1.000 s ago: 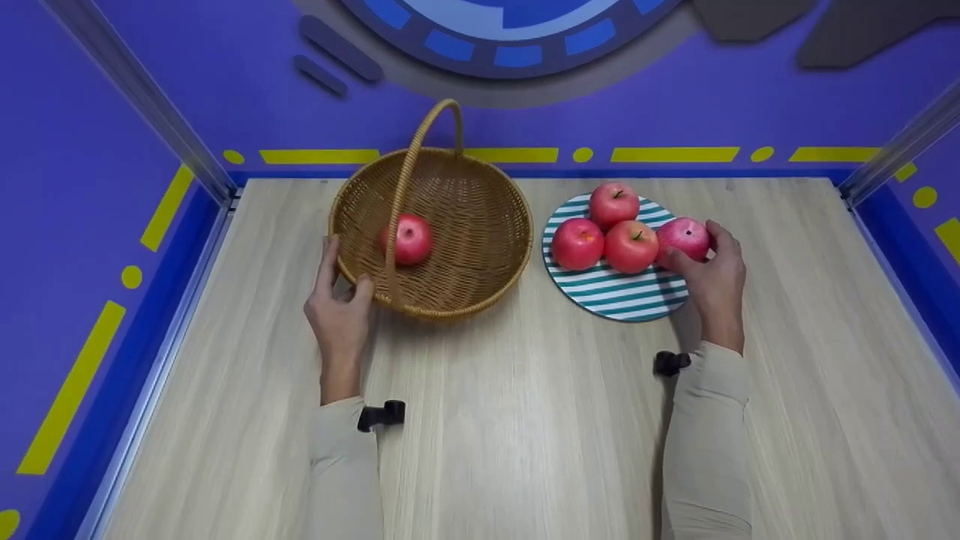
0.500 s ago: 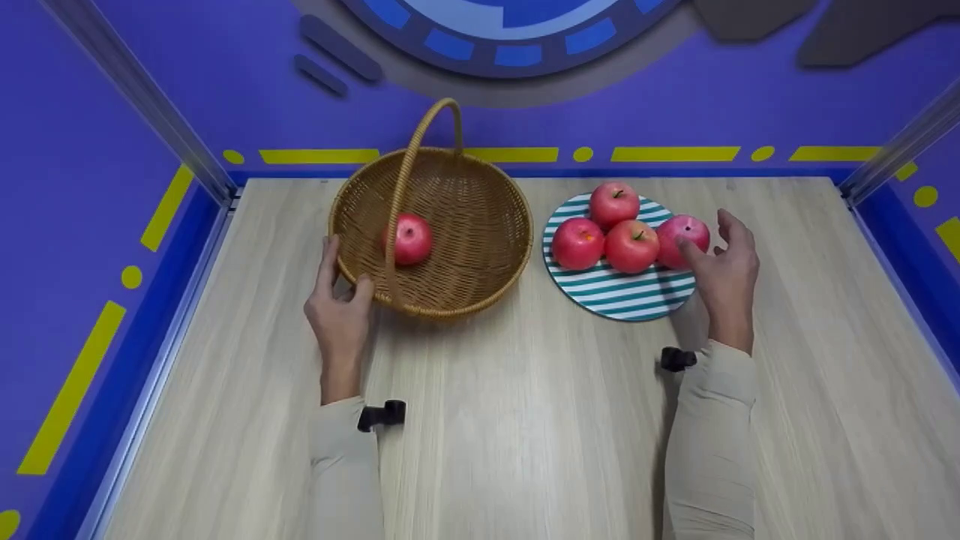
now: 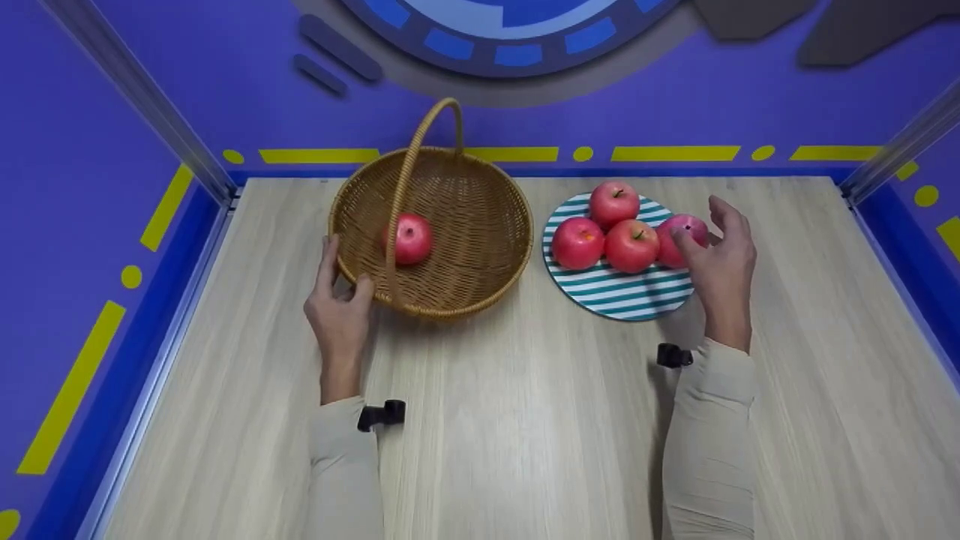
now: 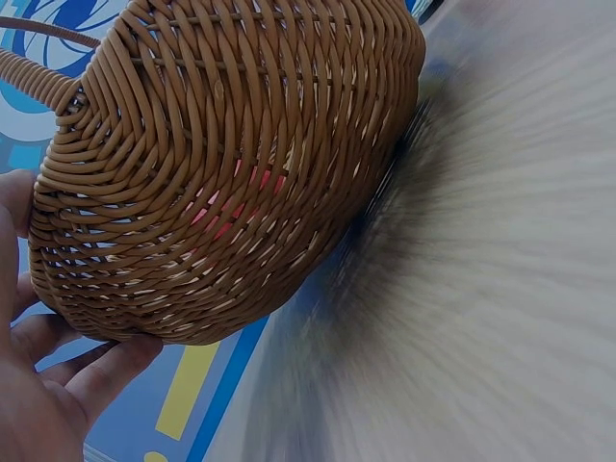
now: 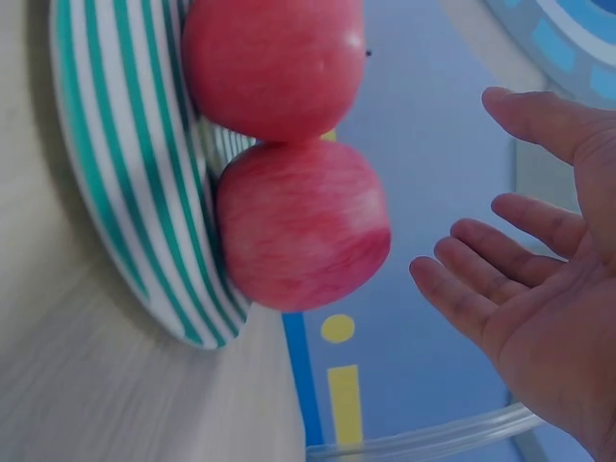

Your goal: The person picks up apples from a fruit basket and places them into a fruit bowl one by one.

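Observation:
A brown wicker basket [image 3: 472,262] with an arched handle holds a red apple [image 3: 412,240]. My left hand [image 3: 337,319] grips the basket's near left side; its fingers [image 4: 115,371] lie against the woven wall in the left wrist view. On a round plate [image 3: 622,300] with green and white stripes sit several red apples. The rightmost apple [image 3: 675,247] is partly hidden by my right thumb in the head view. My right hand [image 3: 724,277] hovers beside it, fingers parted. In the right wrist view a gap separates this hand from the apple [image 5: 303,226].
The light wood table [image 3: 480,435] runs up to blue printed panels [image 3: 787,112] at the back and both sides. Basket and plate stand near the back edge, a short gap between them. Small black cameras [image 3: 382,415] are worn on both wrists.
My right hand has let go of the rightmost apple and drawn off it, then shifted slightly upward. That apple stays on the plate. The left hand and basket have not moved.

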Available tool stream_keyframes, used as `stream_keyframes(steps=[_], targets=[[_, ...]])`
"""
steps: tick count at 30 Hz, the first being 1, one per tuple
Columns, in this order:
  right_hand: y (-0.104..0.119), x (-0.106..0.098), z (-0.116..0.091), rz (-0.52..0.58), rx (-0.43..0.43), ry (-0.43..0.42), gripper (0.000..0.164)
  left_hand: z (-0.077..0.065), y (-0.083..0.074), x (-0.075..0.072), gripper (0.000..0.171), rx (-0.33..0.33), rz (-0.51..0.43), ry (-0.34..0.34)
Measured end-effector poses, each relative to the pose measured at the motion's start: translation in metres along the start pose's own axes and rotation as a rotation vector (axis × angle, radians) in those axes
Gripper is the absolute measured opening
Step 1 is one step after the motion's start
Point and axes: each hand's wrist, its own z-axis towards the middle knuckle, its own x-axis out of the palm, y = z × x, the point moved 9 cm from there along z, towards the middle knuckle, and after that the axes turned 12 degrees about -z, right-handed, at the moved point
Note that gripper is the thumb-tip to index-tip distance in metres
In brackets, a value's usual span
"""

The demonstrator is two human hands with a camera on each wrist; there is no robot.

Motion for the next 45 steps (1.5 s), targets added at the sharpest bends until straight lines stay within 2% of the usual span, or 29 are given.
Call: stream_keyframes(steps=[5,11,18,29,34,45], targets=[[0.013,0.006,-0.004,0.006,-0.035,0.016,0.083,0.001,0.001,0.0,0.066,-0.006,0.005,-0.003],[0.031,0.013,-0.011,0.008,-0.1,0.023,0.081,0.001,0.002,-0.001,0.066,-0.008,-0.003,-0.001],[0.049,0.019,-0.014,-0.007,-0.185,0.002,0.078,0.0,-0.003,0.0,0.065,0.027,0.018,0.003],[0.061,0.024,-0.019,0.012,-0.261,0.009,0.077,0.0,-0.004,0.0,0.065,0.022,0.016,-0.002],[0.068,0.026,-0.022,-0.012,-0.308,0.004,0.073,0.0,-0.004,0.001,0.064,0.022,0.015,-0.002],[0.079,0.033,-0.031,0.012,-0.323,0.025,0.075,-0.001,-0.005,0.0,0.065,0.035,0.001,-0.005]])
